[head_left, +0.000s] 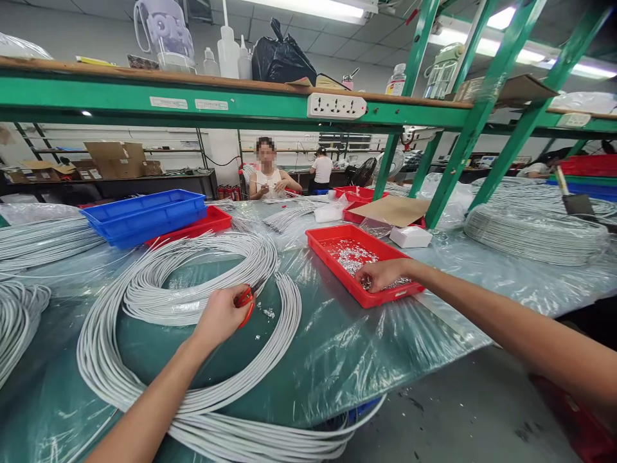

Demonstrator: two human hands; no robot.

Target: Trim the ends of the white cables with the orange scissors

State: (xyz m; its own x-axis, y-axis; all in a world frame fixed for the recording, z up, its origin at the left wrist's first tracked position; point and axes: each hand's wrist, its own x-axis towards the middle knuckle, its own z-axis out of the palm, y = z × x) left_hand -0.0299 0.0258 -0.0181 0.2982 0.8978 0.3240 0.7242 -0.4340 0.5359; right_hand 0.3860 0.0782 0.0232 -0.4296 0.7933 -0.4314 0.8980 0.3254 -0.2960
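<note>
My left hand (219, 320) is closed around the red handles of a pair of scissors (247, 303), whose blades point away over a coil of white cable (103, 347). A few small clear scraps (268, 313) lie on the table beside the scissors. My right hand (383, 274) reaches into a red tray (321, 257), its fingers curled down at the near end. Many tiny silvery pieces (354, 255) are scattered over the tray's floor. Whether my right fingertips pinch any piece is hidden by the hand.
Stacked blue trays (144, 215) stand at the back left, and more cable coils (535, 235) lie at the right. Green shelf posts (457, 161) rise beyond my right arm. A small white box (411, 236) sits behind the red tray. Across the table sits another person (270, 177).
</note>
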